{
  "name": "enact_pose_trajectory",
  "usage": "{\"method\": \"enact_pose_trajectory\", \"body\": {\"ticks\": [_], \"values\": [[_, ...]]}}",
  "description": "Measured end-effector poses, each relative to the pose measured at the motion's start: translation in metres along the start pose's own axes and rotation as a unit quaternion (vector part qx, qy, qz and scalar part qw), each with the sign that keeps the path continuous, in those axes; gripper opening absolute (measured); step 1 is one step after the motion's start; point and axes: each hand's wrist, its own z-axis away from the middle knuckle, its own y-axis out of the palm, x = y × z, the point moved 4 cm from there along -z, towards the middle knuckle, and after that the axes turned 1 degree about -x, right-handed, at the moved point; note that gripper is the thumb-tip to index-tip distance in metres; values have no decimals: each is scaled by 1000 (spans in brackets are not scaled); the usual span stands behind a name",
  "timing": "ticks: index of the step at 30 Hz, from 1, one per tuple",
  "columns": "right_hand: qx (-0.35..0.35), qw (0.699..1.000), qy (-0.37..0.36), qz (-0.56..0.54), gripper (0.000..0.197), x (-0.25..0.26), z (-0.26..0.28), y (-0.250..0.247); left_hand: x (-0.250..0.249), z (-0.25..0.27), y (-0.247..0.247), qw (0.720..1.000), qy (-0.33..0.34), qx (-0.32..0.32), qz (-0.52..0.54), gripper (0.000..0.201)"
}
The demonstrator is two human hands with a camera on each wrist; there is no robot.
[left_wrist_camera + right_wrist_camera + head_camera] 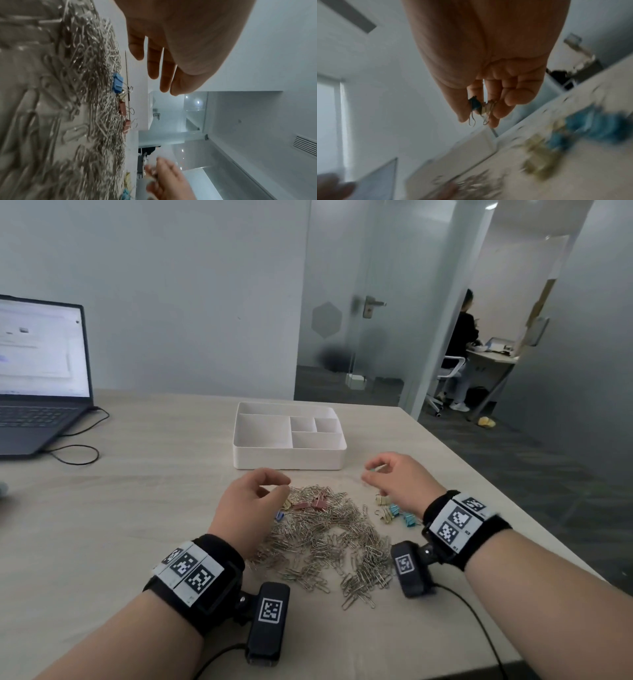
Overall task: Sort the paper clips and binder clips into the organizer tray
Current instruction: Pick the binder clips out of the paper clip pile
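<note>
A heap of silver paper clips [329, 539] lies on the table in front of the white organizer tray [289, 462], whose compartments look empty. Pink [317, 503], yellow [287, 503] and blue binder clips [280, 515] sit on the heap's far edge. More yellow [382, 500] and teal binder clips [407, 518] lie to its right. My left hand [274, 486] hovers over the heap with relaxed fingers [154, 65], holding nothing. My right hand [371, 474] is raised near the tray's right front corner. It pinches a dark blue binder clip [474, 104] and a yellowish one [485, 108].
An open laptop [41, 378] with a black cable [78, 453] stands at the far left. The table's right edge [479, 474] runs close beside my right arm. Behind a glass door a person [462, 337] sits at another desk.
</note>
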Motion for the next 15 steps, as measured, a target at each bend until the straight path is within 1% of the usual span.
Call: {"method": "enact_pose_trajectory", "body": {"ticks": [3, 5, 8, 11, 13, 15], "values": [[12, 984, 26, 173, 24, -24, -12, -18, 6, -9, -7, 998, -8, -13, -60, 9], [15, 971, 28, 236, 22, -36, -18, -25, 10, -13, -11, 996, -21, -14, -87, 8], [35, 961, 46, 271, 22, -49, -20, -31, 14, -17, -11, 991, -34, 6, -126, 7], [55, 951, 56, 299, 25, -50, -21, -34, 11, -21, -11, 987, -31, 20, -155, 7], [40, 954, 37, 295, 26, -40, -22, -35, 6, -28, -10, 984, -21, 30, -177, 9], [34, 965, 1, 258, 23, -22, -21, -29, 3, -35, -8, 973, -11, 59, -223, 16]]}}
